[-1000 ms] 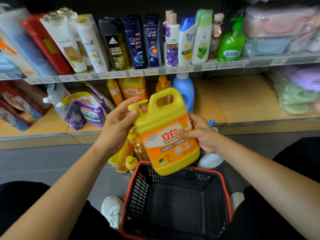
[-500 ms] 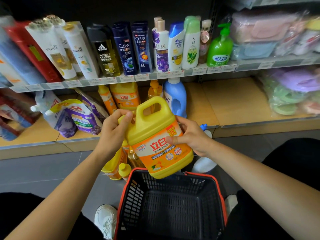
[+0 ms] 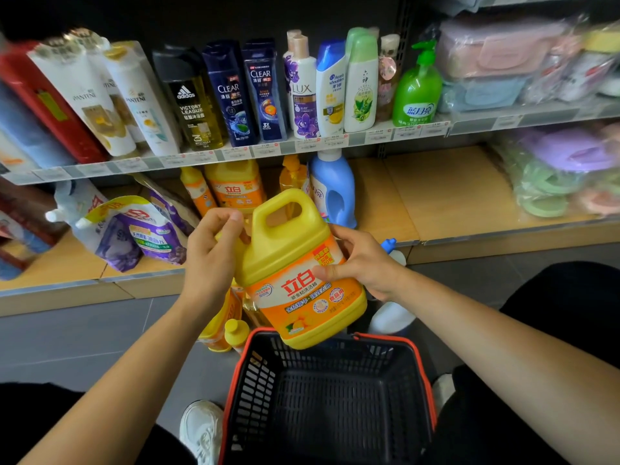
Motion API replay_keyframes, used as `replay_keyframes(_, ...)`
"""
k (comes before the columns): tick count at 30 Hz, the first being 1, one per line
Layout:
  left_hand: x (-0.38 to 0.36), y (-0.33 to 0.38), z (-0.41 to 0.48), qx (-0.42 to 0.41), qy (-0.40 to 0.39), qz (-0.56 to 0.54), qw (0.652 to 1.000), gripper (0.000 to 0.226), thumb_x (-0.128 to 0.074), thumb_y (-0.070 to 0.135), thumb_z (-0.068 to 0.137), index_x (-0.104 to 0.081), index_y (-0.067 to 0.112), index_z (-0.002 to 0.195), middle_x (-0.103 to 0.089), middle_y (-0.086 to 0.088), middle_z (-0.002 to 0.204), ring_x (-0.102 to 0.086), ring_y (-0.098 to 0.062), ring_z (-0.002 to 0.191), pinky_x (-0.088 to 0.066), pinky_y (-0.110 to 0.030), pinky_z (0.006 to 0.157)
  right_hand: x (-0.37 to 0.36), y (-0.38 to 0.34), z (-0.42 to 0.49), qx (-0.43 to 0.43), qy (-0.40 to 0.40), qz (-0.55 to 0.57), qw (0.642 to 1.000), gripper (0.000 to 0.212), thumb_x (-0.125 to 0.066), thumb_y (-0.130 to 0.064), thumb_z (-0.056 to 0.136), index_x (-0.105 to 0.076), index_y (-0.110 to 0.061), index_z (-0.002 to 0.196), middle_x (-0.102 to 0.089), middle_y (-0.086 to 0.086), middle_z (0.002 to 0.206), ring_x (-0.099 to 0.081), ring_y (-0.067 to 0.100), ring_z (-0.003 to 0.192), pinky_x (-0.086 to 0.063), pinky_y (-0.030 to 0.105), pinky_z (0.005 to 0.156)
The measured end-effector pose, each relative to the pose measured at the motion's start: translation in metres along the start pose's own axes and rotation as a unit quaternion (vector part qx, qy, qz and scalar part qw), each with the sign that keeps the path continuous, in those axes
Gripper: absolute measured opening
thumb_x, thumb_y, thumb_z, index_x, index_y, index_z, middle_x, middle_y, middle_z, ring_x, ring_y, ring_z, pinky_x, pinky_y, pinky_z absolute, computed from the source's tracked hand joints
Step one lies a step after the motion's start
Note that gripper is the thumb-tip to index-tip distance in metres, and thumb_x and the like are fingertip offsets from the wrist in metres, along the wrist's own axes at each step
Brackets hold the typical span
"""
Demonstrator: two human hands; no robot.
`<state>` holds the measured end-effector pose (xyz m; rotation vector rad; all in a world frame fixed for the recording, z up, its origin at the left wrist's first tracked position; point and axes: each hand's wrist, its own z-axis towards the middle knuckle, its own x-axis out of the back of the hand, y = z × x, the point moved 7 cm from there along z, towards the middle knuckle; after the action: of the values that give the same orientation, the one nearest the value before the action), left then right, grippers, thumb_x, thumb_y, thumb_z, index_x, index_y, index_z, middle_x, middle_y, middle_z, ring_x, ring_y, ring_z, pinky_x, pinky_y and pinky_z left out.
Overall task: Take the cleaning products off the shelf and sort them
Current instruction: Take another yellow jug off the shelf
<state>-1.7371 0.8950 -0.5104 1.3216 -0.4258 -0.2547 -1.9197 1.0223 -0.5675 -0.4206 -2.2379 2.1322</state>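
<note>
Curling lower, the left hand (image 3: 209,253) is gripping the yellow jug (image 3: 295,276) at its top corner. The right hand (image 3: 364,263) is clasping its side, and the base is hanging just above the basket (image 3: 379,337) rim.

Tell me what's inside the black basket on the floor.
Only its bare mesh bottom shows in the basket. The yellow jug held above it hides part of the far edge.

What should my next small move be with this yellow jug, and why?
Probably lower the yellow jug into the basket. The left hand and right hand hold it tilted over the basket's far rim, and the basket looks empty.
</note>
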Motion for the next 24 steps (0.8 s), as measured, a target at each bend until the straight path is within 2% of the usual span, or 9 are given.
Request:
replay_keyframes(2, -0.002, 0.003, 0.001, -0.014, -0.023, -0.010, 1.000, 0.021, -0.049, 0.031, 0.106, -0.067, 0.033, 0.095, -0.064, 0.010, 0.086, -0.060, -0.007, 0.088, -0.051, -0.036, 0.083, 0.003, 0.001, 0.001, -0.004, 0.004, 0.008, 1.000, 0.060, -0.083, -0.010, 0.071, -0.063, -0.022, 0.126, -0.073, 0.010, 0.119, -0.069, 0.030, 0.111, -0.058, 0.046, 0.091)
replay_keyframes(5, -0.005, 0.004, 0.003, -0.014, -0.073, -0.049, 0.996, 0.022, -0.045, 0.030, 0.107, -0.066, 0.031, 0.114, -0.066, -0.002, 0.105, -0.062, -0.016, 0.100, -0.053, -0.043, 0.090, 0.006, 0.004, 0.002, -0.015, 0.007, 0.033, 0.999, 0.050, -0.077, 0.000, 0.081, -0.063, -0.019, 0.125, -0.072, 0.012, 0.119, -0.069, 0.032, 0.111, -0.059, 0.044, 0.088)
replay_keyframes(7, -0.006, 0.003, 0.003, 0.002, -0.091, -0.072, 0.993, 0.027, -0.048, 0.034, 0.105, -0.060, 0.031, 0.128, -0.066, -0.010, 0.118, -0.064, -0.020, 0.107, -0.057, -0.040, 0.090, 0.008, 0.006, 0.003, -0.025, 0.014, 0.050, 0.998, 0.050, -0.077, -0.003, 0.080, -0.062, -0.016, 0.127, -0.071, 0.014, 0.120, -0.069, 0.034, 0.112, -0.058, 0.047, 0.090)
replay_keyframes(10, -0.007, 0.000, 0.002, 0.020, -0.109, -0.110, 0.988, 0.042, -0.054, 0.035, 0.098, -0.054, 0.025, 0.138, -0.070, -0.004, 0.119, -0.066, -0.023, 0.117, -0.058, -0.038, 0.092, 0.010, 0.007, 0.003, -0.033, 0.031, 0.072, 0.996, 0.060, -0.078, -0.012, 0.075, -0.059, -0.012, 0.132, -0.069, 0.017, 0.124, -0.067, 0.036, 0.114, -0.055, 0.055, 0.095)
replay_keyframes(13, -0.007, -0.006, 0.003, 0.053, -0.122, -0.164, 0.978, 0.048, -0.054, 0.030, 0.099, -0.048, 0.022, 0.146, -0.069, -0.003, 0.129, -0.064, -0.024, 0.123, -0.058, -0.040, 0.094, 0.012, 0.005, 0.004, -0.031, 0.035, 0.079, 0.996, 0.063, -0.080, -0.015, 0.074, -0.059, -0.012, 0.133, -0.069, 0.017, 0.124, -0.067, 0.037, 0.114, -0.054, 0.056, 0.096)
replay_keyframes(17, -0.012, -0.016, -0.001, 0.089, -0.136, -0.201, 0.966, 0.044, -0.043, 0.032, 0.105, -0.050, 0.014, 0.145, -0.062, -0.011, 0.139, -0.057, -0.033, 0.131, -0.053, -0.046, 0.102, 0.013, 0.005, 0.002, -0.031, 0.046, 0.089, 0.994, 0.060, -0.081, -0.018, 0.073, -0.062, -0.014, 0.130, -0.070, 0.017, 0.123, -0.067, 0.036, 0.113, -0.056, 0.053, 0.094)
replay_keyframes(20, -0.018, -0.026, -0.008, 0.113, -0.158, -0.199, 0.961, 0.043, -0.040, 0.040, 0.106, -0.054, 0.023, 0.142, -0.061, -0.008, 0.141, -0.056, -0.032, 0.132, -0.050, -0.051, 0.104, 0.013, 0.005, 0.002, -0.031, 0.053, 0.100, 0.993, 0.061, -0.083, -0.020, 0.073, -0.062, -0.014, 0.129, -0.070, 0.016, 0.123, -0.068, 0.036, 0.113, -0.058, 0.050, 0.090)
replay_keyframes(22, -0.021, -0.033, -0.013, 0.132, -0.176, -0.192, 0.957, 0.046, -0.046, 0.048, 0.101, -0.053, 0.030, 0.142, -0.063, -0.003, 0.139, -0.061, -0.027, 0.127, -0.053, -0.049, 0.100, 0.015, 0.005, 0.003, -0.024, 0.065, 0.102, 0.992, 0.060, -0.082, -0.020, 0.074, -0.061, -0.013, 0.130, -0.070, 0.017, 0.123, -0.068, 0.037, 0.113, -0.058, 0.049, 0.090)
replay_keyframes(24, -0.025, -0.039, -0.019, 0.145, -0.204, -0.157, 0.955, 0.048, -0.056, 0.048, 0.096, -0.053, 0.031, 0.141, -0.067, 0.001, 0.134, -0.066, -0.023, 0.121, -0.059, -0.041, 0.091, 0.017, 0.002, 0.004, -0.012, 0.086, 0.105, 0.991, 0.062, -0.082, -0.023, 0.074, -0.060, -0.012, 0.131, -0.070, 0.017, 0.123, -0.067, 0.038, 0.114, -0.058, 0.050, 0.090)
